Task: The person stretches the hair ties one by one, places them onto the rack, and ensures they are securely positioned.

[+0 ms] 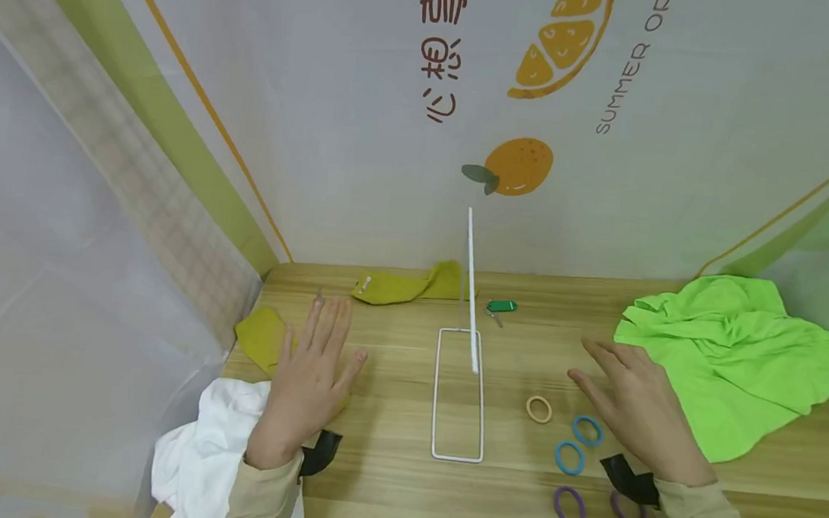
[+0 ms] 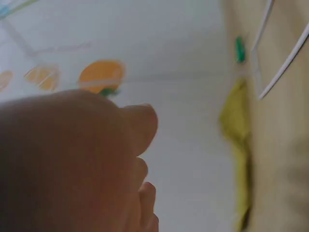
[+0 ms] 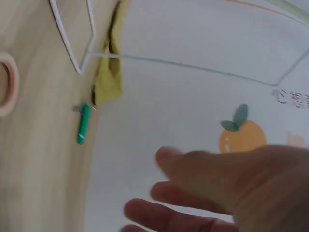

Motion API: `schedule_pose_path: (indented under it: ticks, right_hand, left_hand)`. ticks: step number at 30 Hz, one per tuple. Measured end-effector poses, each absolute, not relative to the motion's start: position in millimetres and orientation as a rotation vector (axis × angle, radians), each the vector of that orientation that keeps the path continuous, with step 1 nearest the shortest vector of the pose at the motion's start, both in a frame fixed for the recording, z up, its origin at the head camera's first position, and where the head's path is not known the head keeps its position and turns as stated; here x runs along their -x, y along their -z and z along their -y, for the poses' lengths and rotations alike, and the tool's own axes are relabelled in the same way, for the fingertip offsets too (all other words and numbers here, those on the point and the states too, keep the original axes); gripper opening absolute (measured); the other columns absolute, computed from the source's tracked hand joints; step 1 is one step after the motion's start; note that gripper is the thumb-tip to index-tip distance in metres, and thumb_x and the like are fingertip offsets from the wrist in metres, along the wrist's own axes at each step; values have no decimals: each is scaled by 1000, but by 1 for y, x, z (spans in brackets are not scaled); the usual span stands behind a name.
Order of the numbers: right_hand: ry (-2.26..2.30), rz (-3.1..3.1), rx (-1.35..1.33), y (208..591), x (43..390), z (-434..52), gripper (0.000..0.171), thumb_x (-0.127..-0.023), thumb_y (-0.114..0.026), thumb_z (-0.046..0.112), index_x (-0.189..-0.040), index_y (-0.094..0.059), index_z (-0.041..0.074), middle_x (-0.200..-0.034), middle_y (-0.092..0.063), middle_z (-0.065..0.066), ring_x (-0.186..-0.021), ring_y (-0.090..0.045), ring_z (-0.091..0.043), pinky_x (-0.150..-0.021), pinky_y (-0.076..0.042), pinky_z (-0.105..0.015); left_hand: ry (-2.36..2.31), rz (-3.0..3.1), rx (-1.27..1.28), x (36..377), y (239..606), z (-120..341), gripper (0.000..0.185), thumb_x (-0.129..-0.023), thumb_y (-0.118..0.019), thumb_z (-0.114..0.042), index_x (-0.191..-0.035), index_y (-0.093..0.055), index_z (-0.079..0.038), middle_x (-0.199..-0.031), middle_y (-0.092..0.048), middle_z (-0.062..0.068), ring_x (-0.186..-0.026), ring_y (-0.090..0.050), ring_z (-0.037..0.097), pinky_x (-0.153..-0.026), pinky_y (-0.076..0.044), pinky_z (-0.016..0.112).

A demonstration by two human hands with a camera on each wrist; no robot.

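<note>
My left hand (image 1: 313,364) hovers flat with straight fingers over the wooden table (image 1: 399,483), above a yellow cloth (image 1: 261,336) and beside a white cloth (image 1: 202,445). My right hand (image 1: 631,403) is also spread open, holding nothing, between a bright green cloth (image 1: 733,353) and several hair ties: a beige one (image 1: 539,409), blue ones (image 1: 570,458) and purple ones (image 1: 570,506). A white wire stand (image 1: 460,395) with an upright rod (image 1: 472,287) stands between the hands. In the wrist views only the hands' backs and fingers (image 3: 193,169) show.
A second yellow cloth (image 1: 413,284) and a small green tag (image 1: 502,306) lie near the back wall. The wall carries an orange fruit print (image 1: 518,167). The table's left edge runs beside a white curtain.
</note>
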State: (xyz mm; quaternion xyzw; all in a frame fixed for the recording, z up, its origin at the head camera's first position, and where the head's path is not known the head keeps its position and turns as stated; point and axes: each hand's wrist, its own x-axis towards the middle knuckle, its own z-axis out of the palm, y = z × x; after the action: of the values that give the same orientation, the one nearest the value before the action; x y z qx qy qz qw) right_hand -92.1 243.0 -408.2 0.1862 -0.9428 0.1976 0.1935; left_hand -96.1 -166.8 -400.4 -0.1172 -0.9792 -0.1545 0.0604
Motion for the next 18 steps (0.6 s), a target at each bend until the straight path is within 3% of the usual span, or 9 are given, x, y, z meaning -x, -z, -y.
schedule_pose_path:
  ticks: [2,5,9,12,16,18]
  right_hand:
    - [-568,2684,-502,416,97,-238,35,-87,-80,10,-116,-72,-6,-96,-74,-18,-81,-70,-30,-69,-58,-43]
    - [-649,2848,-458,432,102,-230,21,-88,-77,4,-106,-74,-7,-82,-72,-8,-66,-65,-15,-55,-53,-28]
    - [-690,2975,-465,452,107,-224,16,-89,-75,2,-102,-74,-7,-82,-71,-7,-70,-64,-13,-59,-54,-28]
    - [-670,3007,-508,464,111,-221,1,-88,-74,1,-88,-73,1,-74,-64,-1,-66,-56,-11,-58,-48,-28]
    - [-688,3033,-496,473,114,-219,15,-87,-74,-1,-77,-67,8,-69,-55,4,-64,-48,-10,-57,-41,-26]
    - [-710,3034,-474,476,115,-218,13,-86,-74,-2,-79,-69,7,-71,-57,2,-65,-50,-11,-57,-43,-26]
  left_hand:
    - [495,2986,447,98,416,154,70,-110,-41,-43,-166,-12,-14,-174,-9,6,-161,-7,32,-125,-7,66]
    - [514,3022,617,99,445,129,66,-111,-39,-39,-165,-17,-9,-173,-15,10,-159,-14,35,-124,-14,67]
    - [533,3056,740,96,479,106,64,-111,-39,-38,-164,-21,-8,-172,-21,10,-159,-18,34,-123,-18,67]
    - [564,3072,778,92,495,99,62,-111,-39,-38,-164,-24,-8,-171,-23,9,-159,-19,33,-123,-16,68]
    - [560,3086,796,87,507,97,63,-111,-38,-40,-164,-25,-9,-172,-22,8,-159,-18,32,-125,-11,66]
    - [545,3080,807,86,509,98,63,-111,-37,-41,-164,-24,-9,-172,-20,8,-160,-16,31,-125,-9,66]
